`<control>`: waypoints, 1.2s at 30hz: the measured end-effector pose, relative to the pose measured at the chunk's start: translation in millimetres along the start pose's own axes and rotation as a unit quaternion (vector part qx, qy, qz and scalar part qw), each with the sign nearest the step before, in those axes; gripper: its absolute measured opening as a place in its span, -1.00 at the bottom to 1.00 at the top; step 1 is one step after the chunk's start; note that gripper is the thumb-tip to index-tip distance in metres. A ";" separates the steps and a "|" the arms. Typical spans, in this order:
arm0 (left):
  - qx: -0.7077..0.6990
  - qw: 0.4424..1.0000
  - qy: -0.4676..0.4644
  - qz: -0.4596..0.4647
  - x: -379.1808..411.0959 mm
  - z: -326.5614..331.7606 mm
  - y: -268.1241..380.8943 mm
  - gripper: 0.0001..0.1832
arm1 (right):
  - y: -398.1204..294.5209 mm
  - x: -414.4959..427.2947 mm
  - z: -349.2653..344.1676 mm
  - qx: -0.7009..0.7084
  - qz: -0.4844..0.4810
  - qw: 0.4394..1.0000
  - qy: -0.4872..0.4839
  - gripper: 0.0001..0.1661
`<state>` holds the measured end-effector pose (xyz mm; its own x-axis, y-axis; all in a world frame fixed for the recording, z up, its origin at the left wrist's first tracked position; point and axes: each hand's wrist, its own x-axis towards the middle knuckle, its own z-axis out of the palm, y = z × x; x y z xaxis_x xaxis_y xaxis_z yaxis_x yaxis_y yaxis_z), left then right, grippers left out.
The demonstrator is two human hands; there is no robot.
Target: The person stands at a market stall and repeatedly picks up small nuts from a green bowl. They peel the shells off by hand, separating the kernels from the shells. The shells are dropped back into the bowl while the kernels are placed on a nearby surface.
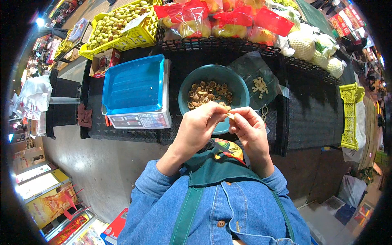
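Note:
My left hand (200,125) and my right hand (249,125) meet above the near rim of a round green basin (186,79). Between the fingertips of both hands is a small pale piece of nut (231,116). Brown cracked nutshells (203,93), which look like walnut shells, lie in the basin. Right of the basin, pale shelled nut pieces (260,85) rest on a clear plastic bag (242,65). My hands hide part of the basin's near side.
A weighing scale with a blue tray (133,85) stands left of the basin. Behind are a yellow crate of green-brown fruit (118,26), red-topped bags of fruit (196,24) and net-wrapped fruit (301,43). A yellow crate (347,116) is far right.

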<state>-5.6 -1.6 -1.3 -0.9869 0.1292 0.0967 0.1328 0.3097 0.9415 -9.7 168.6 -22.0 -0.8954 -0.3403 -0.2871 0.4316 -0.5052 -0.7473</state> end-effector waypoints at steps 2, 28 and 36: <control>0.032 0.999 -0.020 0.005 1.2 -2.1 1.6 -0.88 | 0.2 0.6 -0.4 -0.028 -0.007 1.000 0.006 -0.81; 0.122 0.990 -0.048 0.055 0.7 3.1 -1.0 -0.88 | -1.1 3.2 -4.0 -0.075 -0.004 0.997 0.035 -0.81; 0.057 0.997 -0.047 0.031 -1.8 -0.7 0.7 -0.89 | -1.1 1.1 -4.1 -0.057 -0.008 0.998 0.028 -0.81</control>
<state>-3.7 -2.2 -0.6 -0.9642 0.2370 0.1189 0.2088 0.4020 0.8915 -11.7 172.1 -23.9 -0.9084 -0.2859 -0.3052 0.4045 -0.4160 -0.8145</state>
